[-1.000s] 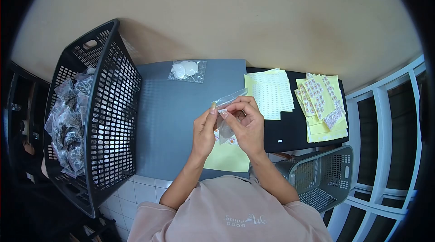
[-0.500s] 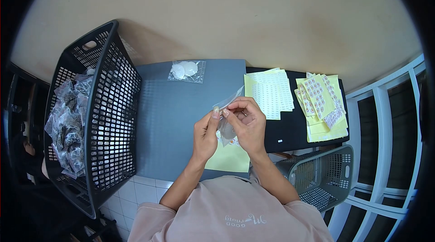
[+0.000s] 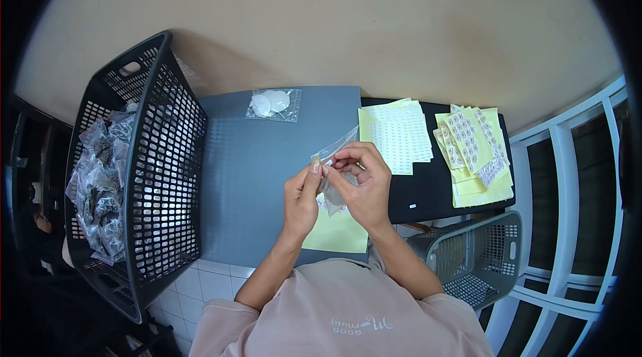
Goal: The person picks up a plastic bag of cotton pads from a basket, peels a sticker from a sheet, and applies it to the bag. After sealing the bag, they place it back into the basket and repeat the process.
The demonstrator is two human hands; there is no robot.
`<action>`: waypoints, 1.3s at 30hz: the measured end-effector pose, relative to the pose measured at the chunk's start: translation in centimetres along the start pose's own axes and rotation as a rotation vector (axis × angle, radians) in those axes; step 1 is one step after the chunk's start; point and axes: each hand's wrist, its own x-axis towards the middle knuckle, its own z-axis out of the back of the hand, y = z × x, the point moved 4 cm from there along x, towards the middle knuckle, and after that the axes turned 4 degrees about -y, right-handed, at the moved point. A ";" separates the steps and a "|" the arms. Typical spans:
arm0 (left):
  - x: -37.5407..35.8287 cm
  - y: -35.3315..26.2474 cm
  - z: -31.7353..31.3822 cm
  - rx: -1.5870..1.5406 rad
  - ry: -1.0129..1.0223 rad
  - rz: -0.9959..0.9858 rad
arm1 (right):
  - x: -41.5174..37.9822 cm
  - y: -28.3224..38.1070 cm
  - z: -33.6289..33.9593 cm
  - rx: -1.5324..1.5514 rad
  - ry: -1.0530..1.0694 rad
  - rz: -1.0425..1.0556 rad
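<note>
Both hands pinch the top part of a clear plastic bag (image 3: 332, 204) in the middle of the view. My left hand (image 3: 302, 198) grips its edge between thumb and fingers. My right hand (image 3: 364, 183) has thumb and forefinger closed on the same edge, close beside the left thumb. The bag's lower part hangs between the hands and looks greyish; what is in it I cannot make out. Beneath it lies a yellow sticker sheet (image 3: 338, 236) with round printed stickers at its top, partly covered by the hands and bag.
A clear bag of white discs (image 3: 273, 104) lies at the back of the grey tabletop (image 3: 247, 183). Left stands a dark basket (image 3: 167, 163) full of filled plastic bags (image 3: 103, 183). Sticker sheets (image 3: 396, 133) and more yellow sheets (image 3: 475, 156) lie right, above a lower basket (image 3: 478, 256).
The hands stay almost in place, still pinching the bag's edge. My thumbs and the bag have shifted very slightly, and the view has moved a little.
</note>
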 end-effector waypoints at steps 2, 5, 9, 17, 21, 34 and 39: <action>-0.1 -0.2 0.1 -0.026 0.010 0.032 | 0.1 0.2 0.0 0.007 0.007 0.001; -0.1 -1.0 -0.2 -0.011 0.031 0.030 | 0.2 -0.1 0.2 0.044 0.021 -0.038; -0.2 -1.0 0.1 0.076 0.070 -0.020 | 0.1 -0.1 0.5 0.063 -0.005 -0.084; 0.8 -1.5 0.5 0.086 0.095 -0.068 | 0.7 0.7 4.6 -0.145 -0.117 -0.131; 1.0 -1.4 0.9 0.110 0.158 -0.089 | 1.5 3.6 4.3 -0.442 0.155 0.102; 1.6 -3.0 -0.2 0.296 0.210 -0.164 | 1.0 1.7 0.9 -0.223 0.455 -0.130; 2.1 -2.0 0.9 0.270 0.116 -0.020 | 0.5 1.0 1.3 -0.248 0.502 -0.179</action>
